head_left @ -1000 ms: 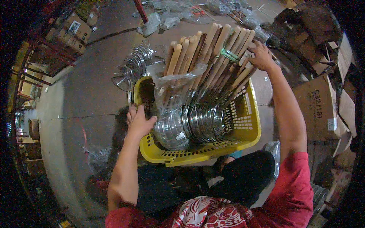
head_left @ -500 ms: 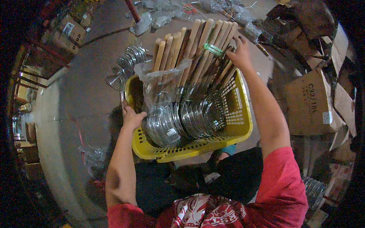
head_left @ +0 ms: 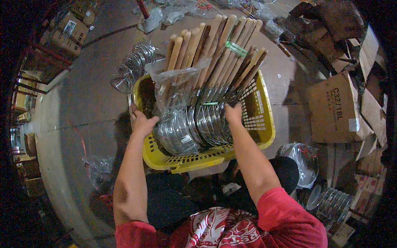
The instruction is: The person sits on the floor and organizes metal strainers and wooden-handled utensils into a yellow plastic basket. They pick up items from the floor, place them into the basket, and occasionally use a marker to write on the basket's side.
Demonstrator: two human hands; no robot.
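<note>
A yellow plastic basket (head_left: 263, 138) holds several round metal strainers (head_left: 211, 126) stacked on edge, their wooden handles (head_left: 219, 49) slanting up over the far rim. Clear plastic wrap (head_left: 175, 130) covers the left part of the stack, and a green band (head_left: 236, 48) ties handles on the right. At the basket's left rim is my left hand (head_left: 142, 125), fingers over the outside and thumb on the inner side. My right hand (head_left: 233, 113) reaches into the basket and grips the right end of the strainer stack; its fingertips are partly hidden.
Loose strainers (head_left: 134, 64) lie on the floor beyond the basket's left corner. A plastic-wrapped round bundle (head_left: 304, 163) and another metal stack (head_left: 335, 202) are at my right. Cardboard boxes (head_left: 334, 111) pile up farther right; shelving (head_left: 31, 89) lines the left.
My right hand has moved from the handles down to the strainers' metal heads. The right-hand handles now lean farther right and spread apart. My left hand stays on the rim.
</note>
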